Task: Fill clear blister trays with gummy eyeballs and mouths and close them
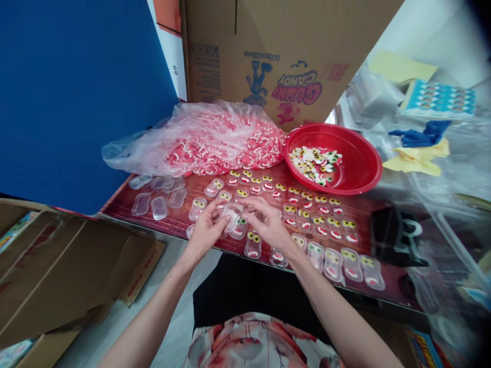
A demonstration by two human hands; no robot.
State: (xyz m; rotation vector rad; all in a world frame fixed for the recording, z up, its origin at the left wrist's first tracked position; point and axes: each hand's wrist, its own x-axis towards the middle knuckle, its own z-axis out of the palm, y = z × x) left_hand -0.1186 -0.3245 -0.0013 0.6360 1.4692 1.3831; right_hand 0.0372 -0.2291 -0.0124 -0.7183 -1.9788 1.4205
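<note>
Above the table's front part, a small clear plastic tray (232,213) is pinched at its left side by my left hand (209,225). At its other side are the fingertips of my right hand (266,217), bent and closed against its edge. Just under the held piece lies a filled clear tray (238,230), partly covered. Around my hands stand rows of similar trays with yellow eye candies and red-and-white teeth candies, such as one tray (253,244) near the front edge. Several empty clear trays (159,207) rest to the left.
A large clear bag of red-and-white candies (230,138) lies at the back. Beside it, a red basin (356,163) holds loose eye candies. Cardboard (230,71) rises behind, a blue panel (76,102) stands left, and a black box (397,235) sits at the right.
</note>
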